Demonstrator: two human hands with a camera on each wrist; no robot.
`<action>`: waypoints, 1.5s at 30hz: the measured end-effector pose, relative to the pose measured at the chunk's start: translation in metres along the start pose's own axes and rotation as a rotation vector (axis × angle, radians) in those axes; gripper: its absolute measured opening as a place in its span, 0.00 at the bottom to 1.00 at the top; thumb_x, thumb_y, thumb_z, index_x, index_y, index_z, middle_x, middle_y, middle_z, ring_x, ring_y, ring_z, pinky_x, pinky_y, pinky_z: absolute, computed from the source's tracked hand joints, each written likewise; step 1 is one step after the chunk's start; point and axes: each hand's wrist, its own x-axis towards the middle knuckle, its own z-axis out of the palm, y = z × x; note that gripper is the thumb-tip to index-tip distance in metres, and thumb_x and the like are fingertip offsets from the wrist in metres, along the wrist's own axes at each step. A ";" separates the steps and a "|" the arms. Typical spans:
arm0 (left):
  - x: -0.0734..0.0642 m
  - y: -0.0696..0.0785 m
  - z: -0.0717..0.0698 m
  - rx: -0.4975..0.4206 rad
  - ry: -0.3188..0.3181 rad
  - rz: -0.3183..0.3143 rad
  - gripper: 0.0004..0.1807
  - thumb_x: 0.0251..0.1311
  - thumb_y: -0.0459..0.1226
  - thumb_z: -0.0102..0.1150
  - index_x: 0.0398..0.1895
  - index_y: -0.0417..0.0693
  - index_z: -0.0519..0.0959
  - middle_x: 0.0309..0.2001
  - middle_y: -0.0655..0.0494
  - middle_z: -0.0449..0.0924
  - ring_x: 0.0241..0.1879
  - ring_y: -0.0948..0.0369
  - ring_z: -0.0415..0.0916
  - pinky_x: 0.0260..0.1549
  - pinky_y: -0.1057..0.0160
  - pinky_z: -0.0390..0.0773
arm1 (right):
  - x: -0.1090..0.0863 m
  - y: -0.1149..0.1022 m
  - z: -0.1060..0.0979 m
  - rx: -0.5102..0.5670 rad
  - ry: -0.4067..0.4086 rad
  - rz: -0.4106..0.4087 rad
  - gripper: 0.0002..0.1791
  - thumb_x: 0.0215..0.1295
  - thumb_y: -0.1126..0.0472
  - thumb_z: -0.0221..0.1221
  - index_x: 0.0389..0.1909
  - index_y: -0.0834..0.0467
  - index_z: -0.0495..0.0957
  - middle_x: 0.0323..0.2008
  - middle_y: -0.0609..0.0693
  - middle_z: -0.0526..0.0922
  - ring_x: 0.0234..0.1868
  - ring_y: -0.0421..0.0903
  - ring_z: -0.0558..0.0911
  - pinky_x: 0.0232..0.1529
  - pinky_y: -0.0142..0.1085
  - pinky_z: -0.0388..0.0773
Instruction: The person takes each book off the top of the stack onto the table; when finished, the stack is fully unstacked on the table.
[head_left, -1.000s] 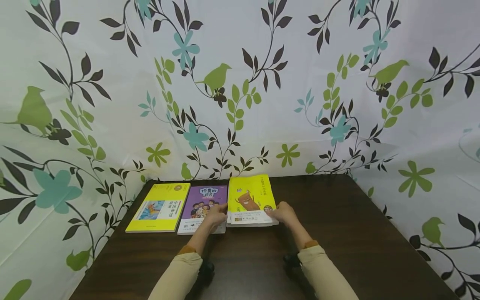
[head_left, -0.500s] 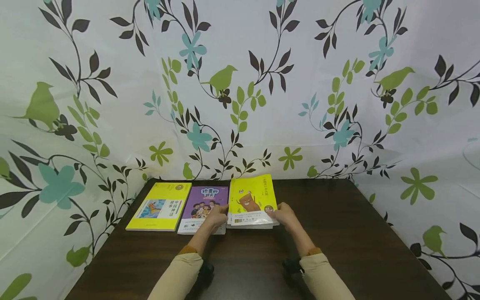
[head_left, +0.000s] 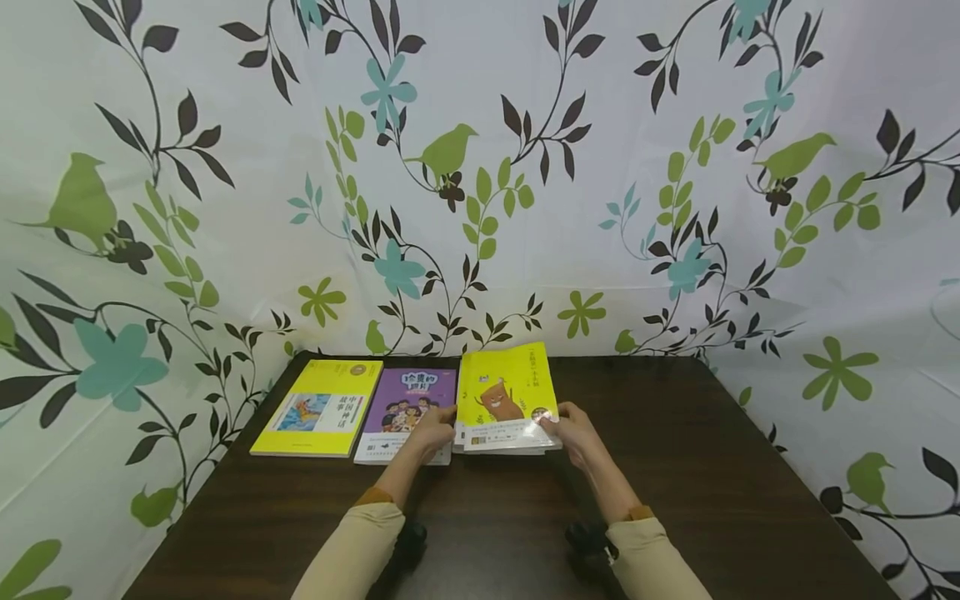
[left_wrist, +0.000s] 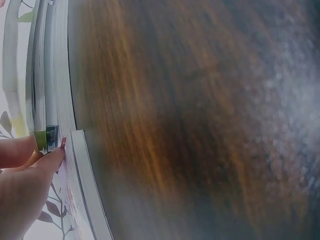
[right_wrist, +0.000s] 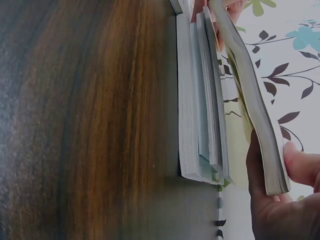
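Apparently lift-off step: right hand [head_left: 575, 435] pinches top yellow book [head_left: 501, 377] above stack [right_wrist: 204, 95]; left hand [head_left: 433, 433] alongside, grip unclear; next likely needs steady support.

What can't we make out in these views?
Covers of the lower books: head view, hidden by the top yellow book.
Small print on the top yellow book: head view, too small.
Part of the purple book: head view, behind the left hand.
Near edge of the table: head view, cut off by the bottom edge.
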 end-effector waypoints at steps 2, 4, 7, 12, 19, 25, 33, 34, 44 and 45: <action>0.001 0.000 -0.001 -0.001 -0.001 -0.001 0.41 0.46 0.17 0.44 0.71 0.32 0.59 0.71 0.33 0.59 0.68 0.45 0.60 0.52 0.58 0.72 | 0.000 0.001 -0.002 0.016 0.010 -0.007 0.21 0.64 0.68 0.59 0.55 0.72 0.67 0.41 0.61 0.75 0.34 0.47 0.76 0.33 0.32 0.74; 0.001 0.001 -0.001 -0.002 0.002 -0.006 0.41 0.47 0.17 0.44 0.72 0.33 0.59 0.71 0.34 0.58 0.69 0.45 0.58 0.53 0.57 0.71 | 0.000 0.001 -0.004 0.023 0.017 -0.019 0.22 0.65 0.67 0.59 0.57 0.71 0.67 0.44 0.61 0.75 0.37 0.48 0.75 0.35 0.32 0.73; 0.001 0.001 -0.001 -0.006 0.002 -0.010 0.41 0.47 0.17 0.44 0.72 0.33 0.58 0.71 0.33 0.58 0.71 0.44 0.56 0.54 0.57 0.71 | 0.001 -0.001 -0.008 0.023 0.026 -0.026 0.24 0.66 0.66 0.59 0.60 0.70 0.66 0.47 0.62 0.75 0.39 0.47 0.73 0.37 0.32 0.71; -0.001 0.002 -0.001 -0.008 0.001 -0.007 0.42 0.46 0.16 0.43 0.72 0.32 0.59 0.71 0.33 0.59 0.70 0.43 0.56 0.55 0.56 0.71 | 0.001 -0.004 -0.019 0.031 0.021 -0.010 0.25 0.66 0.68 0.57 0.62 0.70 0.65 0.45 0.62 0.76 0.35 0.45 0.77 0.34 0.32 0.74; -0.003 0.001 -0.001 -0.005 0.000 -0.029 0.40 0.48 0.16 0.43 0.72 0.34 0.59 0.71 0.33 0.58 0.73 0.42 0.51 0.56 0.55 0.70 | -0.001 -0.005 -0.037 0.031 0.026 0.012 0.29 0.69 0.67 0.54 0.68 0.71 0.60 0.41 0.59 0.78 0.32 0.42 0.79 0.33 0.32 0.76; -0.002 0.002 -0.001 -0.002 -0.003 -0.024 0.41 0.47 0.16 0.43 0.72 0.34 0.59 0.72 0.35 0.58 0.73 0.43 0.50 0.56 0.55 0.71 | -0.002 -0.002 -0.047 0.049 0.045 0.029 0.31 0.70 0.66 0.53 0.70 0.74 0.56 0.41 0.59 0.78 0.32 0.41 0.79 0.34 0.31 0.76; -0.001 0.004 -0.002 -0.020 -0.005 -0.039 0.42 0.47 0.16 0.43 0.72 0.35 0.58 0.73 0.35 0.56 0.74 0.41 0.45 0.62 0.52 0.68 | -0.002 0.006 -0.060 0.063 0.053 0.051 0.32 0.71 0.66 0.53 0.70 0.74 0.55 0.44 0.60 0.78 0.33 0.40 0.79 0.34 0.30 0.77; -0.001 0.003 -0.002 -0.020 -0.005 -0.038 0.42 0.47 0.15 0.43 0.72 0.35 0.58 0.73 0.35 0.55 0.74 0.40 0.44 0.62 0.51 0.68 | -0.002 0.007 -0.061 0.065 0.053 0.052 0.32 0.71 0.66 0.53 0.70 0.74 0.55 0.45 0.61 0.77 0.33 0.40 0.79 0.34 0.30 0.77; 0.000 0.001 -0.002 -0.066 -0.008 -0.034 0.42 0.45 0.14 0.43 0.72 0.33 0.59 0.71 0.33 0.57 0.73 0.40 0.50 0.45 0.62 0.77 | -0.003 0.013 -0.072 0.112 0.053 0.046 0.33 0.71 0.67 0.53 0.71 0.75 0.52 0.42 0.58 0.78 0.32 0.39 0.79 0.34 0.29 0.77; 0.000 0.002 -0.002 -0.063 -0.009 -0.035 0.42 0.46 0.14 0.43 0.72 0.33 0.59 0.71 0.32 0.57 0.73 0.40 0.50 0.46 0.61 0.77 | -0.003 0.014 -0.074 0.111 0.056 0.046 0.33 0.71 0.67 0.52 0.70 0.75 0.53 0.42 0.58 0.78 0.32 0.39 0.79 0.33 0.29 0.77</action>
